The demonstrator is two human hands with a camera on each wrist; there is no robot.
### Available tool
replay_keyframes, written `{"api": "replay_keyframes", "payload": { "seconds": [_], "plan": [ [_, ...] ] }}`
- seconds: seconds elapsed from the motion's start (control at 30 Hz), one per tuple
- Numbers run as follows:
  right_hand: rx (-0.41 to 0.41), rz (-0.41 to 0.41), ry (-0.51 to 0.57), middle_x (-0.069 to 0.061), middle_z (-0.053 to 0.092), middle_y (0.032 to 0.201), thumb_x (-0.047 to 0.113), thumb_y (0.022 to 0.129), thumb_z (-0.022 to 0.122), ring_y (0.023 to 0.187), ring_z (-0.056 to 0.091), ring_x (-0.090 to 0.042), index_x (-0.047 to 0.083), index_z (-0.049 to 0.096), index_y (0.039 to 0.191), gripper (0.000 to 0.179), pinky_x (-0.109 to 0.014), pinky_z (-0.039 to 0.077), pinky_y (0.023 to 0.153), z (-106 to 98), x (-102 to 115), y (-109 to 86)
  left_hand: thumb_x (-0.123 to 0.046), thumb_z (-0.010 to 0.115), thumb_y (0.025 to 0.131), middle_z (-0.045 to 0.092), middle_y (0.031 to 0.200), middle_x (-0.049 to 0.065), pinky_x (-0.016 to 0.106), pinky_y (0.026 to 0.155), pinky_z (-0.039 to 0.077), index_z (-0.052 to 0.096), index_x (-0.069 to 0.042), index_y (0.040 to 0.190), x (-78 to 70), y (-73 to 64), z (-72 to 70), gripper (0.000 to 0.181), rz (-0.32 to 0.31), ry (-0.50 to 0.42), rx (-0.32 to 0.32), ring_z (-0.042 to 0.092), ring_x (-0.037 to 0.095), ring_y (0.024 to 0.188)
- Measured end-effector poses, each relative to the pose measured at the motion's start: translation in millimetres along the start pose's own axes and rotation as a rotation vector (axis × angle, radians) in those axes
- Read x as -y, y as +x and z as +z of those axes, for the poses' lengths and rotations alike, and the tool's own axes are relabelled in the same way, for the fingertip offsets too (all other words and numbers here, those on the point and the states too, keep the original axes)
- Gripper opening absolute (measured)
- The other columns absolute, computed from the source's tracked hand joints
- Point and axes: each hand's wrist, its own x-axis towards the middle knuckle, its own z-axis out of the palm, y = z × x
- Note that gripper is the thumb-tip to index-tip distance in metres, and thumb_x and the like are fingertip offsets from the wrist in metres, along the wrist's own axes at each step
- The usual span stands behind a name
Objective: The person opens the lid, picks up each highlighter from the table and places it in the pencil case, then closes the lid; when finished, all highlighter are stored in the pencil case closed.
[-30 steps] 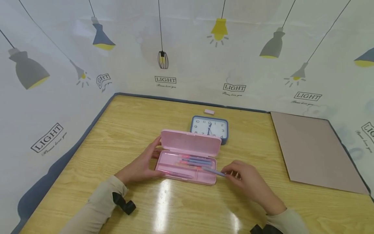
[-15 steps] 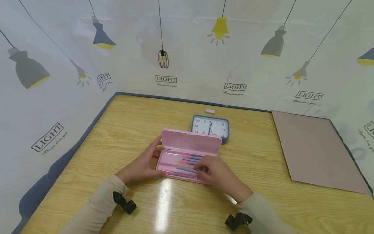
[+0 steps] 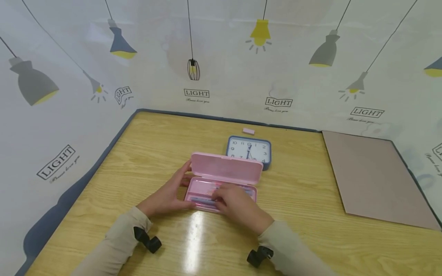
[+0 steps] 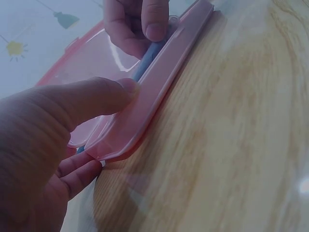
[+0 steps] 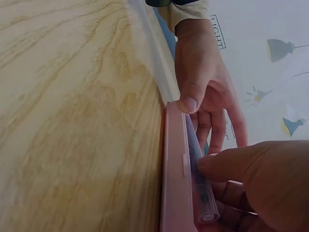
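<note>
A pink pencil case [image 3: 226, 168] lies with its lid raised on the wooden table. My left hand [image 3: 167, 194] grips the case's left end, thumb on the front rim and fingers around the back side. Over the front compartment, my right hand [image 3: 239, 206] pinches a blue-grey pen [image 3: 201, 200] between thumb and fingers. The right wrist view shows the pen's clear end [image 5: 208, 215] sticking out past that thumb. Inside the front wall, the pen [image 4: 148, 62] lies lengthwise in the left wrist view. Several other pens [image 3: 248, 189] sit in the back compartment, partly hidden by the right hand.
Just behind the raised lid lies a blue-framed clock [image 3: 248, 147], its lower edge covered by the lid. A small pink eraser [image 3: 248, 131] is behind the clock. At the right lies a flat brownish-pink board [image 3: 380, 176]. Printed wall sheeting [image 3: 228, 76] borders the table.
My right hand has carried the pen leftward from beyond the case's right end into the front compartment. The left hand keeps its grip on the case.
</note>
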Motion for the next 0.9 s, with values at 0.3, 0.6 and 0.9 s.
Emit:
{"api": "replay_keyframes", "payload": {
  "seconds": [0.3, 0.6, 0.9],
  "plan": [
    [-0.007, 0.003, -0.063, 0.001, 0.067, 0.099, 0.019, 0.092, 0.067, 0.095, 0.061, -0.014, 0.015, 0.074, 0.105, 0.015, -0.032, 0.053, 0.089, 3.8, 7.7, 2.0, -0.035, 0.086, 0.075, 0.036, 0.151, 0.006, 0.047, 0.106, 0.045, -0.004, -0.036, 0.158, 1.8, 0.8, 0.6, 0.122, -0.007, 0.007, -0.004, 0.055, 0.023, 0.125],
    [-0.026, -0.017, -0.061, 0.003, 0.065, 0.096, 0.017, 0.091, 0.068, 0.092, 0.060, -0.014, 0.016, 0.074, 0.102, 0.013, -0.031, 0.052, 0.087, 3.6, 7.5, 0.3, -0.034, 0.086, 0.076, 0.034, 0.152, 0.005, 0.047, 0.106, 0.045, -0.004, -0.038, 0.157, 0.5, 0.9, 0.4, 0.122, -0.011, 0.005, 0.002, 0.054, 0.021, 0.126],
    [-0.045, 0.025, 0.080, 0.002, 0.068, 0.102, 0.014, 0.090, 0.067, 0.096, 0.062, -0.012, 0.014, 0.073, 0.107, 0.018, -0.031, 0.053, 0.089, -4.6, 5.3, -4.4, -0.032, 0.087, 0.075, 0.035, 0.152, 0.005, 0.048, 0.105, 0.046, -0.004, -0.038, 0.158, -1.3, 0.6, 0.3, 0.123, -0.008, -0.003, -0.001, 0.055, 0.023, 0.125]
  ]
}}
